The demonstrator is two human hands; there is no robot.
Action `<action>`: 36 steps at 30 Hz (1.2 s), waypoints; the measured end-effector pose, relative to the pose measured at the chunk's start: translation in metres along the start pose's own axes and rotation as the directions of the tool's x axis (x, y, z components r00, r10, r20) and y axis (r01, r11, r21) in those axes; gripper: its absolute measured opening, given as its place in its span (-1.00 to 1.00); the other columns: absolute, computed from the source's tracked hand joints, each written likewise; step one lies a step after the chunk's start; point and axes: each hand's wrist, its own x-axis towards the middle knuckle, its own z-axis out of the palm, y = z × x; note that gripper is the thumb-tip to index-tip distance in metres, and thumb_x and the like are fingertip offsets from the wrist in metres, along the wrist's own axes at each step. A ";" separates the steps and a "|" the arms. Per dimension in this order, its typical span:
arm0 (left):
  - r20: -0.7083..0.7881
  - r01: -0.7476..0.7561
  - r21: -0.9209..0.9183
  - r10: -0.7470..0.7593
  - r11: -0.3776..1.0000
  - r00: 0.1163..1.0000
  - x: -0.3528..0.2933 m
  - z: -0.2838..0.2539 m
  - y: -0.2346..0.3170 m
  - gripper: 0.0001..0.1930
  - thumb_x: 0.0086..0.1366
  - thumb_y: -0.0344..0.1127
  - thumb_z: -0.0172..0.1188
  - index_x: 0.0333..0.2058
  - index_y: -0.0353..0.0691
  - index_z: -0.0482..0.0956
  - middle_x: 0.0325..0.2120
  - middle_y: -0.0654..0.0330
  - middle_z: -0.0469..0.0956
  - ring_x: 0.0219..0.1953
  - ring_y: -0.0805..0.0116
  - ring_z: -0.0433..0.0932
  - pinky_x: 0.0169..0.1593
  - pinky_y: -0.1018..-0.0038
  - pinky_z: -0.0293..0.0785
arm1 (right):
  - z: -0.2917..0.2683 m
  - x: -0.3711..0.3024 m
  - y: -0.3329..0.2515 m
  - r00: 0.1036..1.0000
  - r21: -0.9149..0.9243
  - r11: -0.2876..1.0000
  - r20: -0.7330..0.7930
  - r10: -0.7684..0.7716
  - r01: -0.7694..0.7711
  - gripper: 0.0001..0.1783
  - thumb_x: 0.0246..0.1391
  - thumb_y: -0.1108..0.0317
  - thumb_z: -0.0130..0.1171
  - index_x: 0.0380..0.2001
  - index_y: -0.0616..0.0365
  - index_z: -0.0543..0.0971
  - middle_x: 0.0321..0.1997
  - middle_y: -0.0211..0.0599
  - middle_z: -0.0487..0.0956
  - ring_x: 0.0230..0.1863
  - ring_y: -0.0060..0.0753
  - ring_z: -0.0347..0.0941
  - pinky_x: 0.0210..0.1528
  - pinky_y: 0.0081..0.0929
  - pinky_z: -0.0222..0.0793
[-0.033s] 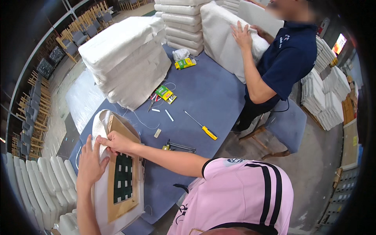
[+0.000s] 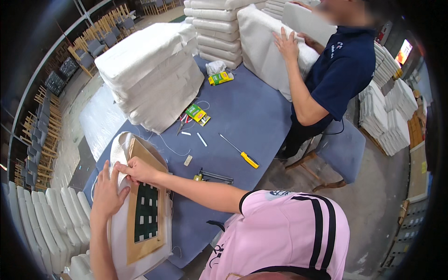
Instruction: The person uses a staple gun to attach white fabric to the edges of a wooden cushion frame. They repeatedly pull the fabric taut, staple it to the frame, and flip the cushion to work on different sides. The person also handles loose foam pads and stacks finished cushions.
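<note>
A padded chair seat [image 2: 120, 233] in white fabric stands tilted on the table's near left corner, its underside facing right. That underside shows a pale wooden frame [image 2: 161, 219] and a dark green woven webbing panel [image 2: 147, 219]. Over the frame's upper edge, my right hand [image 2: 140, 170] is closed on the white fabric [image 2: 119, 154]; its fingertips are partly hidden. My left hand [image 2: 108, 192] rests along the padded side with fingers stretched and thumb apart, close to the right hand.
On the blue-grey table [image 2: 233, 112] lie a yellow-handled screwdriver [image 2: 248, 159], a staple gun [image 2: 215, 176], red-handled pliers [image 2: 185, 120] and green-yellow boxes [image 2: 198, 114]. White seat stacks [image 2: 154, 70] stand behind. Across the table, a co-worker in navy [image 2: 343, 70] holds a white cushion [image 2: 266, 51].
</note>
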 end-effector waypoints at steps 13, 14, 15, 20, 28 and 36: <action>0.070 0.133 -0.648 -0.115 0.750 0.991 0.034 0.007 -0.070 -0.42 0.59 -0.04 -0.15 0.37 -0.37 0.28 0.32 -0.13 0.38 0.40 0.13 0.30 0.43 0.36 0.11 | 0.011 0.024 0.012 1.000 -0.024 0.999 -0.005 0.022 -0.022 -0.39 0.33 -0.01 0.21 -0.72 0.18 0.51 -0.73 -0.37 0.47 -0.80 -0.60 0.32 -0.76 -0.55 0.20; 0.084 0.124 -0.656 -0.092 0.745 0.992 0.027 0.001 -0.066 -0.43 0.59 -0.06 -0.14 0.37 -0.37 0.29 0.32 -0.12 0.38 0.40 0.13 0.30 0.43 0.35 0.11 | 0.015 0.022 0.012 1.000 -0.044 0.999 0.006 0.015 -0.015 -0.38 0.33 -0.01 0.20 -0.73 0.17 0.50 -0.73 -0.36 0.47 -0.81 -0.60 0.32 -0.76 -0.55 0.19; 0.095 0.102 -0.662 -0.051 0.743 0.994 0.027 -0.002 -0.065 -0.43 0.59 -0.08 -0.14 0.37 -0.36 0.29 0.32 -0.11 0.38 0.40 0.12 0.29 0.43 0.34 0.10 | 0.018 0.017 0.009 1.000 0.013 1.000 -0.004 0.004 -0.004 -0.35 0.34 -0.04 0.18 -0.76 0.16 0.49 -0.77 -0.37 0.45 -0.82 -0.61 0.32 -0.78 -0.56 0.17; 0.104 0.037 -0.620 0.035 0.784 0.994 0.030 -0.004 -0.072 -0.47 0.59 -0.08 -0.19 0.31 -0.31 0.41 0.23 -0.17 0.46 0.35 -0.01 0.35 0.41 0.29 0.14 | 0.017 0.020 0.030 0.994 0.054 0.994 0.051 -0.099 0.096 -0.32 0.34 -0.07 0.18 -0.79 0.14 0.48 -0.86 -0.44 0.37 -0.82 -0.67 0.30 -0.77 -0.62 0.12; 0.129 0.035 -0.317 0.007 0.948 0.992 0.043 -0.008 -0.051 -0.55 0.54 -0.03 -0.14 0.20 -0.04 0.57 0.26 -0.26 0.37 0.20 -0.26 0.47 0.26 0.06 0.37 | -0.001 0.020 0.056 0.991 0.016 0.991 -0.028 -0.131 0.132 -0.52 0.34 0.16 0.25 -0.70 0.04 0.56 -0.73 -0.59 0.46 -0.67 -0.75 0.35 -0.66 -0.62 0.22; 0.075 0.038 -0.345 -0.013 0.938 0.997 0.020 -0.001 -0.050 -0.58 0.54 -0.03 -0.12 0.16 0.02 0.61 0.19 -0.14 0.47 0.32 -0.12 0.36 0.29 0.07 0.35 | -0.002 -0.001 0.018 0.974 0.180 0.974 0.202 0.098 -0.135 -0.36 0.41 -0.09 0.08 -0.66 0.17 0.54 -0.76 -0.44 0.43 -0.77 -0.68 0.30 -0.70 -0.63 0.13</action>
